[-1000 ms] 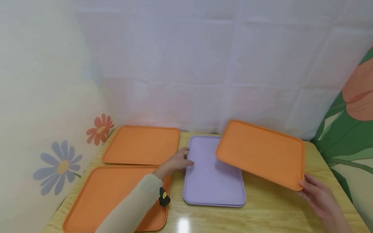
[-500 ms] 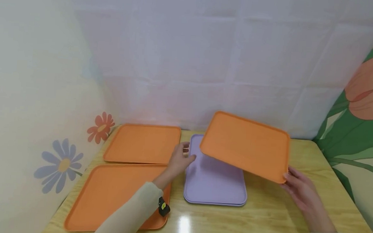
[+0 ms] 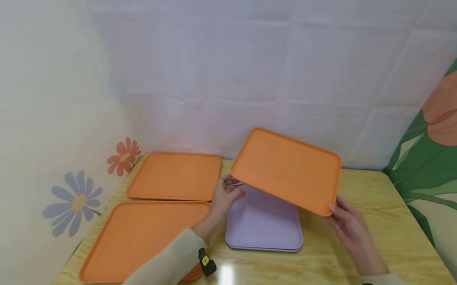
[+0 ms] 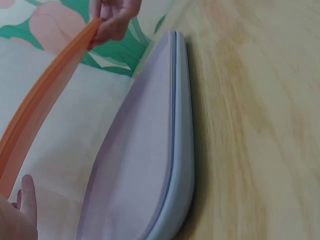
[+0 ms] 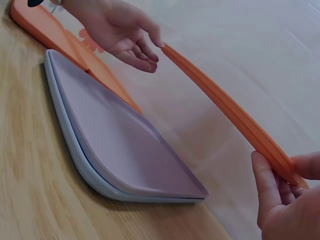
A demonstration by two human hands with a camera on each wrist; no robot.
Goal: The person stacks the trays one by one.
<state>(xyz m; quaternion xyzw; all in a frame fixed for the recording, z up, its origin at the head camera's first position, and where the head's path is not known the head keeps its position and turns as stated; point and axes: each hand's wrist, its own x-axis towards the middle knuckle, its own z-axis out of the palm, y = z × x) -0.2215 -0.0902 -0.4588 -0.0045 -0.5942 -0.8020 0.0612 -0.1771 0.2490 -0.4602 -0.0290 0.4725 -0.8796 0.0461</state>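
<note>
An orange tray (image 3: 287, 169) hangs tilted in the air, its left end higher. My right hand (image 3: 350, 226) pinches its near right corner, thumb on top and fingers beneath, as the right wrist view shows. My left hand (image 3: 223, 198) is at the tray's left corner, fingers loosely bent and spread; whether they touch the rim I cannot tell. Beneath lies a purple tray (image 3: 264, 226) stacked on another tray (image 5: 75, 150), which looks paler in the wrist views. The raised orange tray hides the far part of the stack.
Two more orange trays lie on the left of the wooden table (image 3: 268, 273): a far one (image 3: 176, 176) and a near one (image 3: 138, 241), partly under my left forearm. A white cloth (image 3: 216, 73) hangs behind the table. Flower-painted walls stand at both sides.
My right hand has carried the orange tray leftward and up, over the purple stack. My left hand has left the purple tray's left edge and come up to the orange tray's left corner.
</note>
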